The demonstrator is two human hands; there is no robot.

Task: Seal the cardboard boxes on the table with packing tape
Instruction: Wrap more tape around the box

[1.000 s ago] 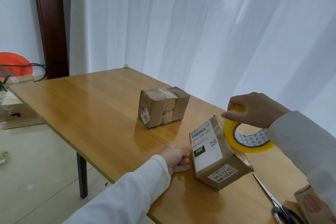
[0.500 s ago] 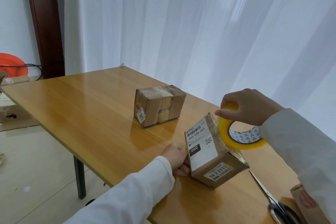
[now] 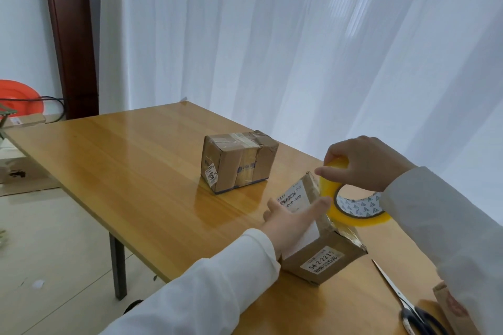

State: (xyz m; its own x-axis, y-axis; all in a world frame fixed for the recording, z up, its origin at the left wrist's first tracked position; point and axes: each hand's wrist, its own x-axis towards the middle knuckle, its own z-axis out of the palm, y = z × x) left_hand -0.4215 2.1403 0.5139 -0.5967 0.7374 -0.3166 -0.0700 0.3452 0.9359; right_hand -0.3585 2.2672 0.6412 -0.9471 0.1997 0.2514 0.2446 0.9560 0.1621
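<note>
A small cardboard box with white labels sits near the table's front edge. My left hand lies flat against its labelled side, thumb stretched toward the tape. My right hand grips a yellow roll of packing tape at the box's top right edge. A second cardboard box, wrapped in tape bands, stands farther back near the table's middle.
Scissors lie on the wooden table at the lower right, beside a brown paper package at the frame edge. White curtains hang behind. Cardboard and an orange disc are on the floor at left.
My left hand rose from the table beside the box and opened flat against its labelled side. The right hand holds the tape roll in nearly the same spot.
</note>
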